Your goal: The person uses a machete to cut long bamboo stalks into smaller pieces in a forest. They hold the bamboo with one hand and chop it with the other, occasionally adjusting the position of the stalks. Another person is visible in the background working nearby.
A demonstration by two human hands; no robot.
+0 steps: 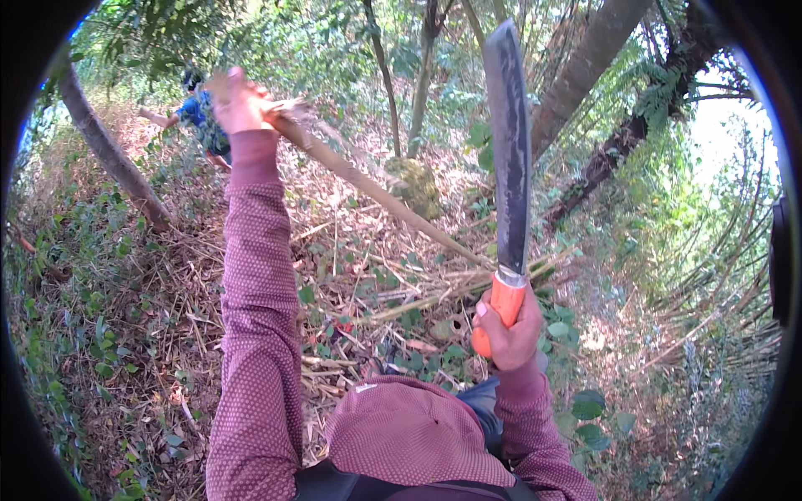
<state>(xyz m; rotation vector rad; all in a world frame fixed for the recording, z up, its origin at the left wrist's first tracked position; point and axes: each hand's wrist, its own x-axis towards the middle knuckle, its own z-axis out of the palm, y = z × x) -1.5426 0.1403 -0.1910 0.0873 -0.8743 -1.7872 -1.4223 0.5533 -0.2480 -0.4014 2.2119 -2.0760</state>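
My right hand (511, 332) is wrapped round the orange handle of a machete (511, 150). The machete's broad dark blade, worn pale in patches, points upward. At upper left, my left hand (240, 102) is raised on an outstretched arm and closed at the frayed upper end of a long tan stalk (376, 194). Motion blurs its fingers a little. From there the stalk slants down to the right, its lower end by a heap of cut stalks (434, 292), behind the machete's lower blade.
Another person in a blue top (199, 113) is among the plants at upper left. Leaning trunks stand at left (113, 154) and upper right (585, 71). A mossy rock (413, 185) lies ahead. Dry leaves and green creepers cover the ground; thin stems crowd the right.
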